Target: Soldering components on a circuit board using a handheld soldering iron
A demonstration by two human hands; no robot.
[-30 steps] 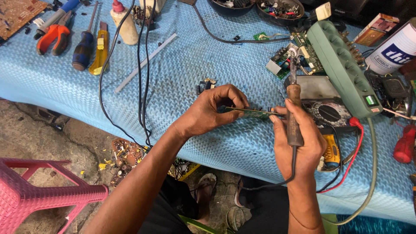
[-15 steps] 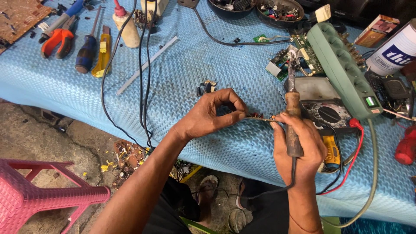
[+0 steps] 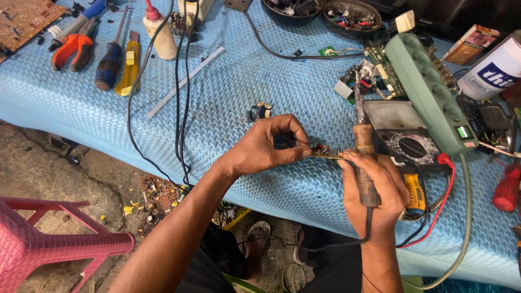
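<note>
Head camera looks steeply down, close over the table.

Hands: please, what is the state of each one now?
Left hand: closed, pinching a small circuit board.
Right hand: closed around a soldering iron.

A small circuit board with tiny components is pinched edge-on above the table edge. The wooden-handled soldering iron stands nearly upright beside it, tip up.
</note>
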